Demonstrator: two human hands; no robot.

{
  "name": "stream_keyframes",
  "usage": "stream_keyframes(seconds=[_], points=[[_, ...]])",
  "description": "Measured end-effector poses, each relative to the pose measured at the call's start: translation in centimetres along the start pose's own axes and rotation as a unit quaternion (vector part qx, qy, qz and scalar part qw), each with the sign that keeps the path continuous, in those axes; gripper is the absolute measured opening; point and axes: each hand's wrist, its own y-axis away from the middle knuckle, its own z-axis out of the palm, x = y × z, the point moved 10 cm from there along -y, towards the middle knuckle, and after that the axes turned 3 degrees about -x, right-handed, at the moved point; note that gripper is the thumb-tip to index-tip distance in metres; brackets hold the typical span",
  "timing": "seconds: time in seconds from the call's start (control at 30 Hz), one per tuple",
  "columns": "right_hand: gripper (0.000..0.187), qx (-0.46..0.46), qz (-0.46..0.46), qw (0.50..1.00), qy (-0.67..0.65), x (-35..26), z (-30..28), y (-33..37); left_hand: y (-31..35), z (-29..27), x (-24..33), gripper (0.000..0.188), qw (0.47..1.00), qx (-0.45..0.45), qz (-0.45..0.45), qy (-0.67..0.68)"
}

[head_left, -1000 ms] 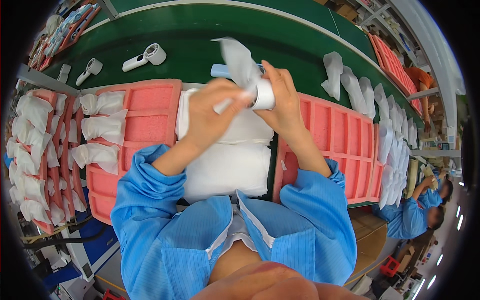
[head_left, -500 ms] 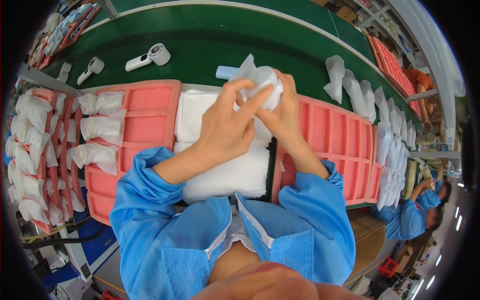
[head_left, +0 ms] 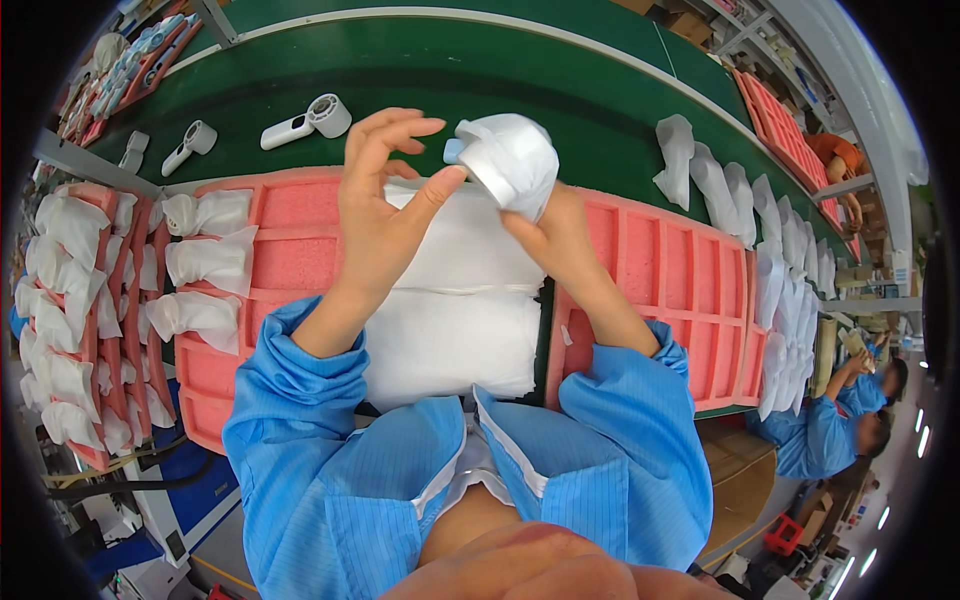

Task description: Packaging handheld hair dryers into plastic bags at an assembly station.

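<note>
My right hand (head_left: 555, 235) holds a handheld fan wrapped in a white sheet (head_left: 515, 150), with the fingers mostly hidden behind it. The wrap covers nearly all of the fan; a rounded edge shows at its lower left. My left hand (head_left: 395, 190) is open beside it, fingers spread and thumb pointing toward the bundle. A light blue piece (head_left: 453, 151) peeks out left of the wrap; I cannot tell whether it belongs to the held fan or lies behind it. Below my hands lie two stacks of white sheets (head_left: 450, 345).
Unwrapped white fans (head_left: 305, 122) lie on the green belt (head_left: 420, 60). A pink foam tray (head_left: 295, 235) at left holds several wrapped fans (head_left: 205, 262); another pink tray (head_left: 680, 270) is at right. Wrapped pieces (head_left: 675, 160) line the belt's right. A co-worker in blue (head_left: 820, 430) is at far right.
My left hand has let go of the wrapped fan and drawn back to the left, its fingers spreading. The right hand keeps hold, and the wrap is now closed more snugly.
</note>
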Motion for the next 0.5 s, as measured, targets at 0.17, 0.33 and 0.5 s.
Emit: stream_keyframes(seconds=[0.17, 0.33, 0.5], points=[[0.045, 0.094, 0.114, 0.968, 0.203, 0.0, -2.0, 0.2, 1.5, 2.2, 1.7, 0.037, 0.993, -0.001, 0.100, -0.065], [0.037, 0.099, 0.144, 0.971, 0.161, 0.0, -2.5, 0.1, 2.1, 2.1, 3.5, 0.021, 0.960, 0.010, 0.215, -0.179], [0.033, -0.118, 0.288, 0.918, -0.246, 2.0, 0.6, 1.8, -1.2, -1.5, -3.6, 0.016, 0.998, 0.057, -0.006, -0.003]])
